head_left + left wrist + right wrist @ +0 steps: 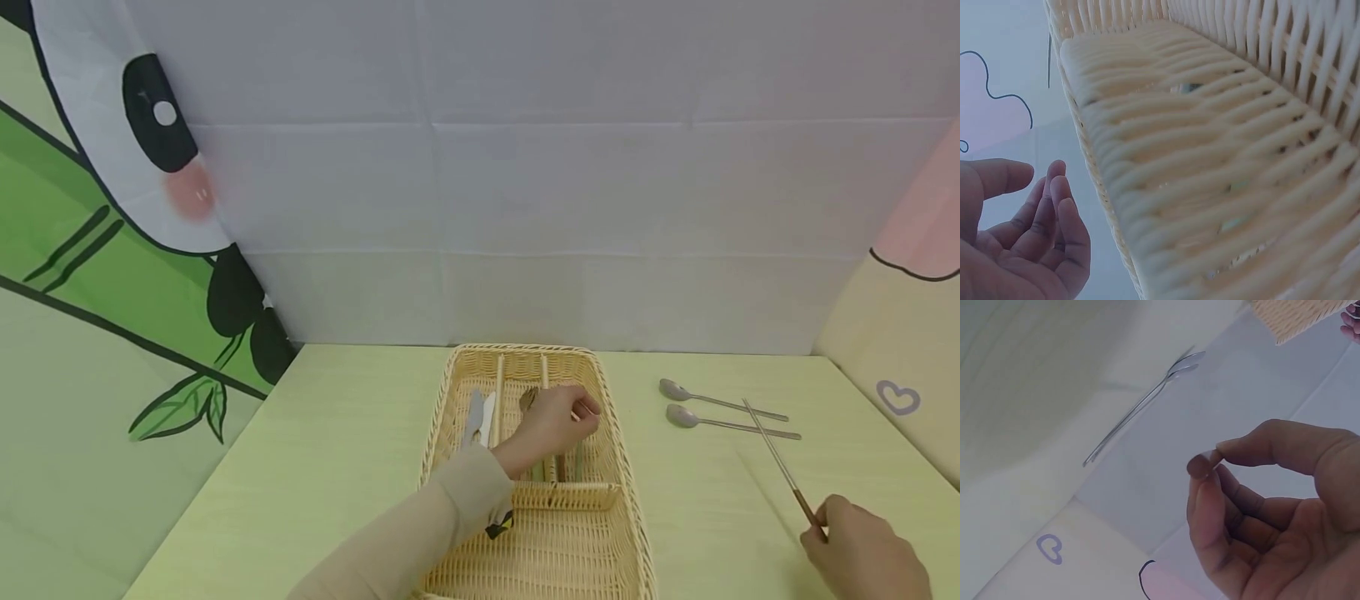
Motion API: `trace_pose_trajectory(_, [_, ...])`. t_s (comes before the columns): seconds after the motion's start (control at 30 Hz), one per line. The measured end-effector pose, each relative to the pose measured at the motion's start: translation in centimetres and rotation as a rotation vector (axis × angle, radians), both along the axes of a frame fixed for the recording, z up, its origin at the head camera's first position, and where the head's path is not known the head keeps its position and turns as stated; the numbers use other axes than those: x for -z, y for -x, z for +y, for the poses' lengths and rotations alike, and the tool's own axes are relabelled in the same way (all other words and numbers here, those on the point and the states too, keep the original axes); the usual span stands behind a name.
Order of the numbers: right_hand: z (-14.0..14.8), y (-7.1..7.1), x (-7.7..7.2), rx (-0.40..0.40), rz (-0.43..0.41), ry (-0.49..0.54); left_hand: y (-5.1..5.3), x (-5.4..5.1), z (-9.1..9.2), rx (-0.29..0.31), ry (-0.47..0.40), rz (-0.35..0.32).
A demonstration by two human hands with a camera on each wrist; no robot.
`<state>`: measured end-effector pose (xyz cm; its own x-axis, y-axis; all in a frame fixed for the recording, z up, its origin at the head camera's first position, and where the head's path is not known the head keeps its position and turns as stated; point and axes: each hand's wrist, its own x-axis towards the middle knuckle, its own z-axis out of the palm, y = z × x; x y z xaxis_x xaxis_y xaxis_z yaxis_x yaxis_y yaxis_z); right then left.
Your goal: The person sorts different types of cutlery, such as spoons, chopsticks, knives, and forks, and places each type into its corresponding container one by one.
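Note:
Over the upper right part of the wicker basket (pixel 636 533), the left hand (pixel 547 423) hovers with nothing between its thumb and fingers; the left wrist view shows that hand (pixel 1041 240) with fingers loosely bent beside the woven wall (pixel 1166 162). Low at the right, the right hand (pixel 866 550) pinches the brown end of a slender metal chopstick (pixel 776 454), its tip pointing up and left. In the right wrist view, the brown end (pixel 1199 467) sits between thumb and fingertips of the hand (pixel 1266 506). Whether it is one stick or two, I cannot tell.
Two long-handled spoons (pixel 678 416) lie right of the basket, one behind the other. Knives (pixel 474 415) lie in the basket's left compartment and a fork (pixel 528 398) in the middle one, partly covered by the left hand. A wall stands behind the table (pixel 360 433).

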<state>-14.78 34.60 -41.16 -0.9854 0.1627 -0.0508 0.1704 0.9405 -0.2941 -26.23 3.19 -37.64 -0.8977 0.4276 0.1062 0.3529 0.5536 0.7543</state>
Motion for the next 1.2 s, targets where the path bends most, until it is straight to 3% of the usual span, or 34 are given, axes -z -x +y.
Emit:
trace_pose_trajectory(0.17, [-1.5,0.0,0.1,-0.028,0.083,-0.006,-0.3,0.3,0.5,-0.005,-0.024,-0.034])
trace_pose_trajectory(0.4, [-4.4,-0.4,-0.6,-0.078,0.193,-0.007,-0.6,0.5,1.2,0.025,-0.053,-0.021])
trace_pose_trajectory(0.7, [-7.7,-0.6,-1.2,-0.125,0.322,0.002,-1.0,0.5,2.2,0.042,-0.104,-0.074])
trace_pose_trajectory(1.2, [-12.0,-0.2,-2.1,-0.163,0.426,0.036,-2.1,0.4,3.5,0.071,-0.184,-0.146])
